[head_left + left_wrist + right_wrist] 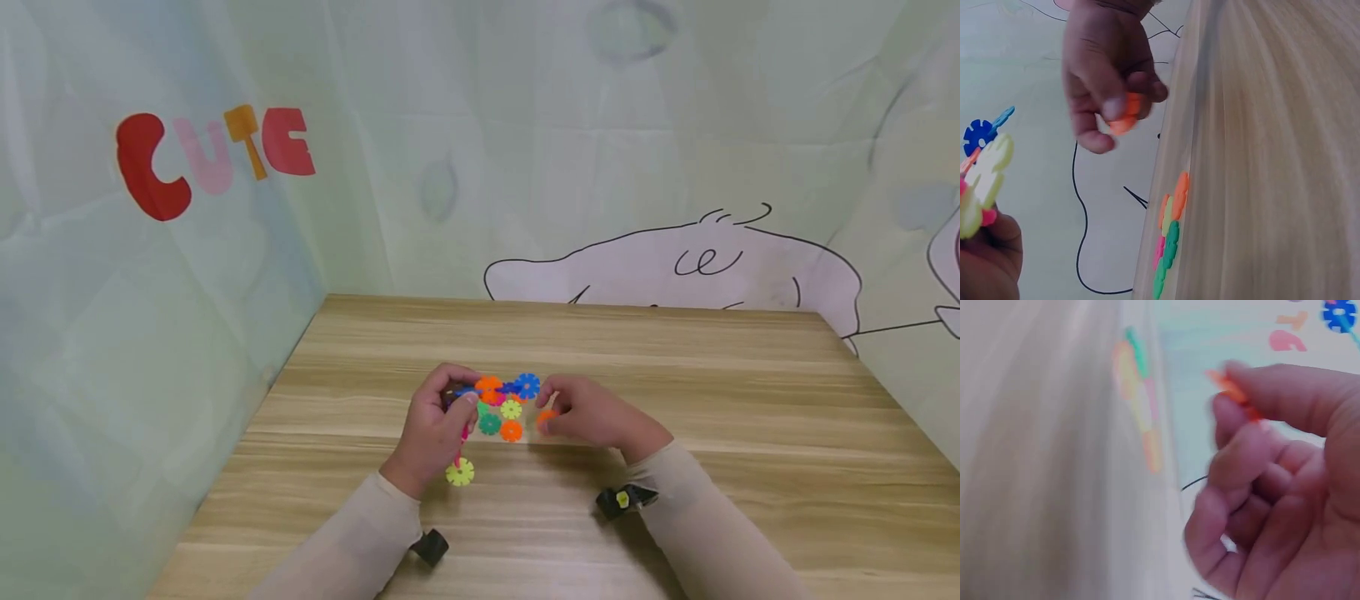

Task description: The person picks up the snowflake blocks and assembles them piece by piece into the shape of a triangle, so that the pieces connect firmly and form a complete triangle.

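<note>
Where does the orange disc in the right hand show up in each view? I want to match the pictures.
Head: orange disc just right of and below centre, in the right hand.
Left wrist: disc left of centre, upper half.
Right wrist: disc right of centre, upper half.
Shared landmark: the colourful discs on the table.

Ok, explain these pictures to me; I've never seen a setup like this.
There's no machine: a person works with two bare hands. The wide picture comes from a camera worn on the head; the other two come from wrist cameras, so the table looks turned on its side there. The left hand holds joined discs in several colors. The right hand pinches an orange disc. Loose discs, including green, yellow and orange ones, lie on the table.
</note>
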Motion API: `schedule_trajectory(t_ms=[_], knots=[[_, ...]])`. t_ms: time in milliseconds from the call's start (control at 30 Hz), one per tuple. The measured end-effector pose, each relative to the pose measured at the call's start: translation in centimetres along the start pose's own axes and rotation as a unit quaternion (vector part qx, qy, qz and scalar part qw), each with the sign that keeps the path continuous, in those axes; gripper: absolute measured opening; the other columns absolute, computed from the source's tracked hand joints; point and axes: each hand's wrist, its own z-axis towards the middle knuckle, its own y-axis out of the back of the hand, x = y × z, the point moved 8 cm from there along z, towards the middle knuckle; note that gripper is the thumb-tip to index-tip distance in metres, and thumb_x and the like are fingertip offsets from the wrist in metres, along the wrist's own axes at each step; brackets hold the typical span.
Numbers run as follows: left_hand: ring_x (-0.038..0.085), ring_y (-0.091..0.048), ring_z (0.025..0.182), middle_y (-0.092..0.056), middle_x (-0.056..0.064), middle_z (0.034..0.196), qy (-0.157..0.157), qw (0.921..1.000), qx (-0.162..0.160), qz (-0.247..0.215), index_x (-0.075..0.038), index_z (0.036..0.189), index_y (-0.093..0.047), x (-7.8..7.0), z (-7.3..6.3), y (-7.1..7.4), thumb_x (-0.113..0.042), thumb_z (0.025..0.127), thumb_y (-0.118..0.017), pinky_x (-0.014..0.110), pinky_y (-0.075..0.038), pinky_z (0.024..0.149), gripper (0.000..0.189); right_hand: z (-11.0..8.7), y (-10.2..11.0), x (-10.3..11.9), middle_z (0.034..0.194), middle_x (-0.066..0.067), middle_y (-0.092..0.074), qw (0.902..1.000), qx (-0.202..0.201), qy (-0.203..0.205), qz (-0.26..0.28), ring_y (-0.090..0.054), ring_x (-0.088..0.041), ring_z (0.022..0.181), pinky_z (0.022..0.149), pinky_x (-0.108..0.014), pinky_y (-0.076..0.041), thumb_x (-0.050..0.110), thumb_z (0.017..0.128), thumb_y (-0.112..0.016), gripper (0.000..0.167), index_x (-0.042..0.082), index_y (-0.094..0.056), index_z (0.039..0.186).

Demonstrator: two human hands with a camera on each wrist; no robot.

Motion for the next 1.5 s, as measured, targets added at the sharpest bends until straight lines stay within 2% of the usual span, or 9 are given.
schedule_trajectory(t_ms=[100, 267, 433, 600, 700, 1000, 1333, 1500], knots=[[0.014, -0.051, 0.063, -0.053, 0.009, 0.078, -0.005, 1.0000, -0.003, 0.004, -0.003, 0.121, -0.060, -0.1, 0.1, 0.1, 0.003, 0.103, -0.049, 0.023, -0.049, 0.056, 0.023, -0.2, 1.2, 0.9, 0.074, -0.001, -0.060, 0.9960, -0.030, 0.024, 0.081, -0.056, -0.018, 0.067, 0.062, -0.029, -0.049, 0.011, 0.095, -0.075, 0.023, 0.002, -0.068, 0.115], [0.015, -0.052, 0.065, -0.053, 0.009, 0.078, 0.000, 0.9999, -0.014, 0.006, -0.004, 0.121, -0.061, 0.0, 0.1, 0.4, 0.002, 0.103, -0.049, 0.024, -0.049, 0.058, 0.022, -0.9, 2.7, 2.1, 0.081, -0.006, -0.063, 0.9819, -0.065, 0.047, 0.172, -0.065, -0.024, 0.080, 0.081, -0.033, -0.060, 0.008, 0.098, -0.070, 0.029, 0.001, -0.071, 0.126], [0.015, -0.053, 0.067, -0.053, 0.010, 0.081, 0.003, 0.9997, -0.023, 0.004, -0.003, 0.121, -0.060, 0.1, 0.1, 0.6, 0.001, 0.103, -0.050, 0.024, -0.051, 0.060, 0.021, -1.3, 3.1, 2.7, 0.089, -0.006, -0.064, 0.9742, -0.058, 0.049, 0.212, -0.066, -0.022, 0.089, 0.085, -0.030, -0.060, 0.000, 0.097, -0.066, 0.040, 0.000, -0.066, 0.136], [0.015, -0.053, 0.067, -0.054, 0.011, 0.081, 0.001, 0.9997, -0.025, 0.007, -0.004, 0.121, -0.060, -0.1, 0.1, 0.7, 0.001, 0.104, -0.049, 0.023, -0.051, 0.061, 0.021, -1.6, 3.1, 3.1, 0.096, -0.006, -0.064, 0.9671, -0.036, 0.066, 0.243, -0.066, -0.019, 0.092, 0.087, -0.027, -0.059, -0.002, 0.098, -0.063, 0.042, -0.004, -0.061, 0.140], [0.014, -0.052, 0.066, -0.053, 0.010, 0.080, -0.003, 0.9997, -0.024, 0.004, -0.004, 0.121, -0.060, -0.1, 0.1, 0.7, 0.002, 0.103, -0.049, 0.023, -0.051, 0.060, 0.022, -1.7, 3.1, 3.2, 0.097, -0.005, -0.064, 0.9636, -0.024, 0.074, 0.256, -0.067, -0.018, 0.092, 0.089, -0.027, -0.059, -0.002, 0.099, -0.062, 0.043, -0.008, -0.057, 0.142], [0.014, -0.051, 0.062, -0.051, 0.009, 0.080, -0.045, 0.9985, -0.021, -0.020, 0.003, 0.120, -0.059, -0.4, 0.2, 0.9, 0.006, 0.100, -0.049, 0.022, -0.047, 0.055, 0.022, -1.7, 3.0, 3.2, 0.102, -0.004, -0.067, 0.9587, -0.011, 0.082, 0.272, -0.066, -0.017, 0.091, 0.090, -0.027, -0.059, 0.002, 0.105, -0.060, 0.038, -0.015, -0.054, 0.138], [0.015, -0.052, 0.064, -0.052, 0.008, 0.076, -0.034, 0.9993, -0.015, -0.011, -0.001, 0.121, -0.059, -0.5, 0.1, 0.6, 0.005, 0.101, -0.049, 0.023, -0.050, 0.057, 0.023, -1.8, 2.6, 3.3, 0.103, -0.006, -0.069, 0.9620, -0.010, 0.068, 0.264, -0.066, -0.020, 0.091, 0.089, -0.029, -0.059, 0.005, 0.105, -0.061, 0.032, -0.005, -0.062, 0.135], [0.016, -0.050, 0.062, -0.051, 0.012, 0.075, -0.064, 0.9979, 0.004, -0.010, 0.002, 0.120, -0.057, -0.7, 0.1, 0.3, 0.007, 0.100, -0.048, 0.022, -0.049, 0.056, 0.022, -1.7, 2.6, 3.3, 0.101, -0.004, -0.069, 0.9632, -0.025, 0.082, 0.255, -0.066, -0.017, 0.089, 0.087, -0.028, -0.059, 0.005, 0.105, -0.061, 0.031, -0.008, -0.062, 0.132]])
